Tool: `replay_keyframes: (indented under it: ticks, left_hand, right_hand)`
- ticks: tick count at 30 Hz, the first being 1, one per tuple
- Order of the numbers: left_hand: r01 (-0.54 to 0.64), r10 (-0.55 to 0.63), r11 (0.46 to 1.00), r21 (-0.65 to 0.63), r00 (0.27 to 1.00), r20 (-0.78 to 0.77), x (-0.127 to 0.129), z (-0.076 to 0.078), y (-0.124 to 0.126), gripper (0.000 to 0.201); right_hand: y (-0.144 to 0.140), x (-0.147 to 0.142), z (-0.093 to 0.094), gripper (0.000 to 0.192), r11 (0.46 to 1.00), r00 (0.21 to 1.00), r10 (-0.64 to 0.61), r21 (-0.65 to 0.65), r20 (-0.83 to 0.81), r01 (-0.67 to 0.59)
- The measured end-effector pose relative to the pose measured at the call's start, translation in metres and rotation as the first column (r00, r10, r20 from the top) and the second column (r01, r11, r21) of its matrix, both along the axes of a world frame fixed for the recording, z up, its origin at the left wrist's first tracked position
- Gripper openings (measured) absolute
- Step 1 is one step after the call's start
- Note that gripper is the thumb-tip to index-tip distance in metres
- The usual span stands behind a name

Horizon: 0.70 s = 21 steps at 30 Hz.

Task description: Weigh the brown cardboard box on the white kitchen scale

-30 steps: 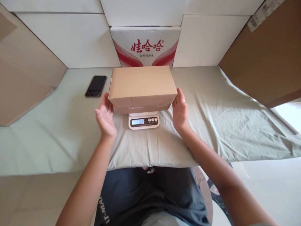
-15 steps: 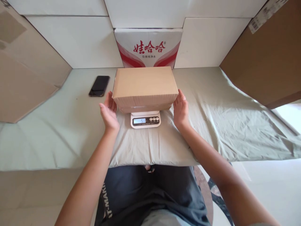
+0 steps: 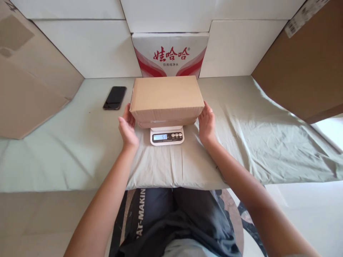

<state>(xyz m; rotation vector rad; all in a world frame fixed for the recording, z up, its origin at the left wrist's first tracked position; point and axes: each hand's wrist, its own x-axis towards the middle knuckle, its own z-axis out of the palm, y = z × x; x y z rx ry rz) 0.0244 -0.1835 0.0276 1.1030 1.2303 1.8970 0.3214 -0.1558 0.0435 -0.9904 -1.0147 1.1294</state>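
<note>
Two hands: left hand (image 3: 127, 125) and right hand (image 3: 206, 122), fingers open, flanked the box ends. One white scale (image 3: 167, 135), display reading 51, on the cloth-covered worktop (image 3: 241, 117). One matte rectangular cardboard box (image 3: 166, 98) sat on it, long axis left-right. One black phone (image 3: 115, 97) lay far left.

white carton (image 3: 170, 53): red brand characters "娃哈哈" with ® mark, smaller dark line "饮用纯净水" beneath | scale (image 3: 167, 136): display reads "51", button captions too small to read | dark garment (image 3: 140, 217): white letters, partly seen, "AT-MAKIN" | brown carton's sticker (image 3: 302, 16): barcode label, print unreadable
</note>
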Motion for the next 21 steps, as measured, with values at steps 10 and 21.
replay_keyframes:
  ticks: [10, 21]
  left_hand:
    - [-0.012, 0.012, 1.0, -0.024, 1.0, 0.002, 0.0049, 0.0061, -0.0005, 0.112]
    - [-0.003, 0.003, 1.0, -0.024, 1.0, -0.005, 0.0033, 0.0037, 0.0004, 0.12]
  right_hand:
    - [0.0021, 0.0023, -0.0023, 0.094, 0.999, 0.999, 0.022, 0.027, 0.024, -0.023]
    - [-0.0015, -0.0018, 0.0035, 0.091, 0.999, 0.998, 0.05, 0.007, -0.028, -0.049]
